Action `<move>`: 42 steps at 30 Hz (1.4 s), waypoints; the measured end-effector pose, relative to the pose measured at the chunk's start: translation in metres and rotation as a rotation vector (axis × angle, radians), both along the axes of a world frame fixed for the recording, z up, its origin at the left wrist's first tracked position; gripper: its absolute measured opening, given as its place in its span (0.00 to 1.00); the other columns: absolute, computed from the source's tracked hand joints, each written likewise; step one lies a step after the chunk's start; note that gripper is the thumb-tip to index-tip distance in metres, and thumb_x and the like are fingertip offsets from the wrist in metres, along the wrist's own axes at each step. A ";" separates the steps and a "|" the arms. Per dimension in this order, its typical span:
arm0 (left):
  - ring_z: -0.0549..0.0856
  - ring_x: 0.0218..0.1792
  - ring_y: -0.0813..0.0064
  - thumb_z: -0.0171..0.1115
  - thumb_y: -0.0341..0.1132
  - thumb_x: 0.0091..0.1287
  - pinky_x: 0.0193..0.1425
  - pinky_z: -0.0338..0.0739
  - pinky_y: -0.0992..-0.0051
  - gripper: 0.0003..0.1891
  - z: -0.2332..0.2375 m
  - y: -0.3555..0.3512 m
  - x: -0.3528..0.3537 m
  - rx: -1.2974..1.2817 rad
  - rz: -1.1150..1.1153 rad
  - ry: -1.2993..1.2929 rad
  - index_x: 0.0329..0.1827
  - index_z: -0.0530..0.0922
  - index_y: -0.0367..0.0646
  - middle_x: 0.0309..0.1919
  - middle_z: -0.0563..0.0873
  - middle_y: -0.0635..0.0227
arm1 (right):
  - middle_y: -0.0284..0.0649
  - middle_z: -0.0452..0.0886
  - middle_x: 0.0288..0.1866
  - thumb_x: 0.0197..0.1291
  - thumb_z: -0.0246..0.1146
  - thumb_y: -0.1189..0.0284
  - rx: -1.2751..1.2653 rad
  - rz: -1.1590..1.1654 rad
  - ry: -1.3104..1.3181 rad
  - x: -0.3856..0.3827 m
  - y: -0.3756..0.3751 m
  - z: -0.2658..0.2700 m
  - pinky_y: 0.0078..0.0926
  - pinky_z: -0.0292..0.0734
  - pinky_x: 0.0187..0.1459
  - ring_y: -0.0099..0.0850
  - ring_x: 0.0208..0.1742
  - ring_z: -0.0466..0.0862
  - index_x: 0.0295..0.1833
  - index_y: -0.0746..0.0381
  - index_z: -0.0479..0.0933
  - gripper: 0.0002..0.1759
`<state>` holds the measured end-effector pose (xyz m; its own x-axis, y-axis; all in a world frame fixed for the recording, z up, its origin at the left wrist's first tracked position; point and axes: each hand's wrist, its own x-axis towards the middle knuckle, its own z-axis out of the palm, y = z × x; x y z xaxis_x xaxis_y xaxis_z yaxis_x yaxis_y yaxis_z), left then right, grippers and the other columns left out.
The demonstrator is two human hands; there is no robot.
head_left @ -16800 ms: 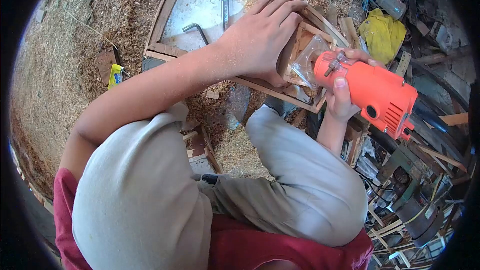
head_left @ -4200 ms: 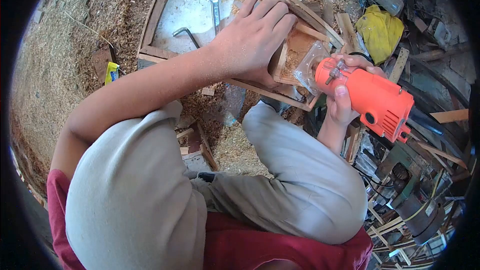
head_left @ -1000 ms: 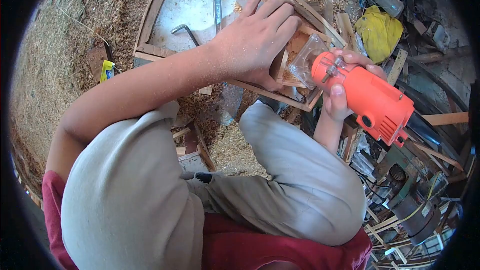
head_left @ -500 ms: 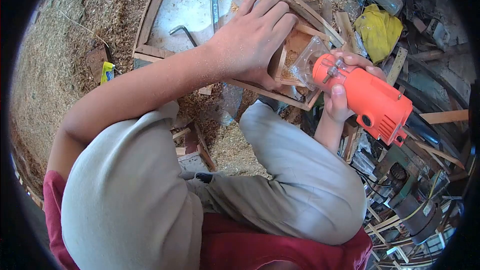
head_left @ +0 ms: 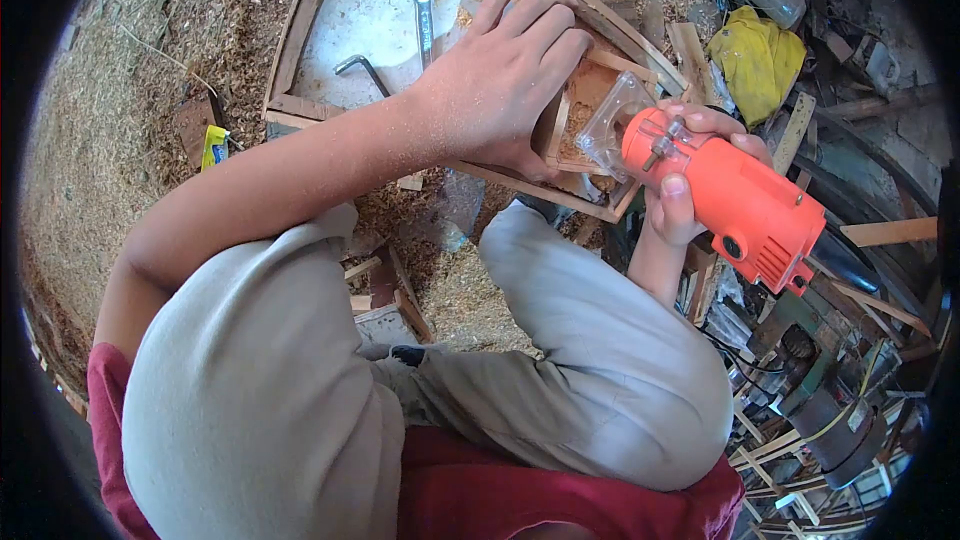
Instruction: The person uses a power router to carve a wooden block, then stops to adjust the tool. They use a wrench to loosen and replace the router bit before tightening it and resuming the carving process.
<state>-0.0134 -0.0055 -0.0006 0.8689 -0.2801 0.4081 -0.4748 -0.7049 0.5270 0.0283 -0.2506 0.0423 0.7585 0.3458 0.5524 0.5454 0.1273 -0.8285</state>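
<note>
My right hand grips the body of an orange trim router, which lies tilted with its clear plastic base toward a small wooden frame. My left hand spans that frame, thumb on the near side and fingers over the far side, clasping it. Wood dust clings to my left hand and forearm. Beneath is a white-surfaced board with a curved wooden rim. The router's bit is hard to make out behind the plastic.
On the white board lie a wrench and a hex key. Sawdust and shavings cover the ground at left. A yellow cloth, wood scraps and a dark machine crowd the right side. A yellow-green packet lies at left.
The router's clear base has shifted slightly left along the small wooden frame. My left hand keeps nearly the same place.
</note>
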 end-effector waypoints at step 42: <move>0.72 0.73 0.50 0.88 0.58 0.30 0.86 0.52 0.44 0.60 0.001 -0.001 0.002 -0.015 0.024 0.018 0.66 0.71 0.33 0.62 0.76 0.53 | 0.54 0.83 0.56 0.52 0.78 0.78 -0.009 -0.040 0.042 0.001 0.007 0.002 0.56 0.84 0.61 0.47 0.55 0.86 0.70 0.57 0.65 0.41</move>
<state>-0.0118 -0.0067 0.0003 0.8826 -0.2535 0.3958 -0.4481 -0.7080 0.5458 0.0295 -0.2440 0.0442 0.7942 0.3193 0.5171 0.5150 0.0981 -0.8515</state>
